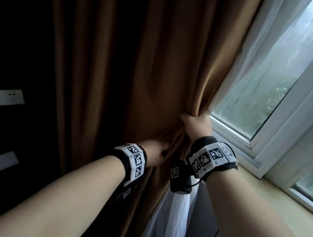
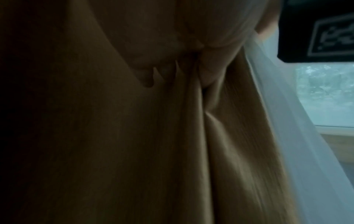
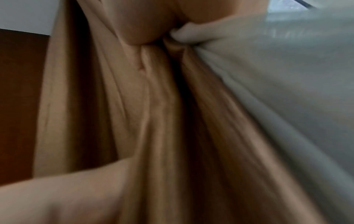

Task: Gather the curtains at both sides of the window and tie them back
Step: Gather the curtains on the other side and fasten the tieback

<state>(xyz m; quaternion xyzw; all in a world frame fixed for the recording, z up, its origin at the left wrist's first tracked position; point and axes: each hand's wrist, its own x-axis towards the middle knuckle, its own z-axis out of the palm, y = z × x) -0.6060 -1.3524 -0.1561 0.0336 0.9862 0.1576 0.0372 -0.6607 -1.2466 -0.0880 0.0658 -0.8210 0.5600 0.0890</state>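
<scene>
Right hand [image 1: 195, 125]: clenched on the brown curtain [image 1: 140, 55] edge, bunching it clear of the window [image 1: 278, 85].
Left hand [image 1: 156, 155]: gripping folds lower, steadying the bundle.
Tieback: none visible.

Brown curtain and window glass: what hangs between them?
A white sheer curtain hangs between the brown curtain and the window glass, clearest in the head view.

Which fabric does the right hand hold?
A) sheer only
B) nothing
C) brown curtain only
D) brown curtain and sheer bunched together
D: the right hand grips the brown curtain edge with the white sheer bunched under its fingers, as the right wrist view shows.
</scene>
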